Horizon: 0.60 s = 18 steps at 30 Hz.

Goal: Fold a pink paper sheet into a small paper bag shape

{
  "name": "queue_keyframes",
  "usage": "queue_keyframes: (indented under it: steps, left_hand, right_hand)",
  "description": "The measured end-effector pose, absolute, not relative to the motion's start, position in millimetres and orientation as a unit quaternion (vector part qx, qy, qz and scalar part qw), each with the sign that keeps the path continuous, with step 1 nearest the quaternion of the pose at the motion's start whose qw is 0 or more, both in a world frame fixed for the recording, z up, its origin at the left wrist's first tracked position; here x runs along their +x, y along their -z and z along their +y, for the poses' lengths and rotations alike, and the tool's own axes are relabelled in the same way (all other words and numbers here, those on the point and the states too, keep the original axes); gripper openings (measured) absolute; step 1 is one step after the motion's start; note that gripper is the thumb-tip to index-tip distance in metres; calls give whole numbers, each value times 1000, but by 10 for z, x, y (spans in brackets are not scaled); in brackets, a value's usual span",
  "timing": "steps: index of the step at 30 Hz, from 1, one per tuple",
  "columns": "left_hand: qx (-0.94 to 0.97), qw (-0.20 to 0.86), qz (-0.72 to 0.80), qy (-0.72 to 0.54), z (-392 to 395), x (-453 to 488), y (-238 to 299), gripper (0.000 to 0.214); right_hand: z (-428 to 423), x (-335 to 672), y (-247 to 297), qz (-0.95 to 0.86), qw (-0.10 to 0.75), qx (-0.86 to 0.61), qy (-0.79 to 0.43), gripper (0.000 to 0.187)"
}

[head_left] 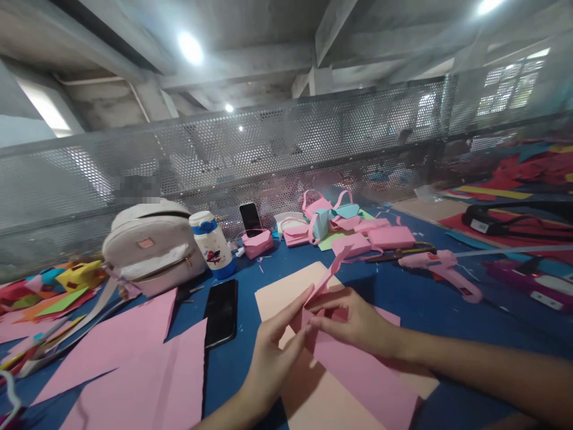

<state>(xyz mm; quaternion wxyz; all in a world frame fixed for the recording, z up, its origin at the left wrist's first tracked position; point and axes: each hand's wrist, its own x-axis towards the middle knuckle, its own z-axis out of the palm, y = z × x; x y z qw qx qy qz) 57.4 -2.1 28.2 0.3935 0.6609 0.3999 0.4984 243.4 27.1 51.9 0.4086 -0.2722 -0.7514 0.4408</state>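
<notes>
Both my hands are closed on one folded pink paper piece (329,278), held up over the table. My left hand (277,349) pinches its near left edge between thumb and fingers. From the other side my right hand (353,322) grips it, fingertips almost meeting those of the left. A narrow pink flap or strip stands up above the fingers; part of the piece is hidden behind them. Under the hands lie peach paper sheets (286,286) and a pink sheet (371,382).
Small pink paper bags (298,233) stand at the back, a pink glue gun (443,269) to the right. Leftward are a black phone (221,310), a bottle (212,245), a white backpack (150,245) and large pink sheets (147,382). A perforated metal panel (268,155) rises behind.
</notes>
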Motion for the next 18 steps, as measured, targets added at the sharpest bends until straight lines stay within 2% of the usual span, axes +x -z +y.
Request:
queue_keyframes:
  steps: [5, 11, 18]
  left_hand:
    - [679, 370, 392, -498, -15, 574, -272, 41]
    - [692, 370, 361, -503, -24, 561, -322, 31]
    - [732, 313, 327, -509, -33, 577, -365, 35]
  right_hand:
    - [269, 2418, -470, -739, 403, -264, -471, 17]
    - [292, 2432, -468, -737, 430, -272, -444, 16]
    - [279, 2415, -479, -735, 449, -284, -421, 15]
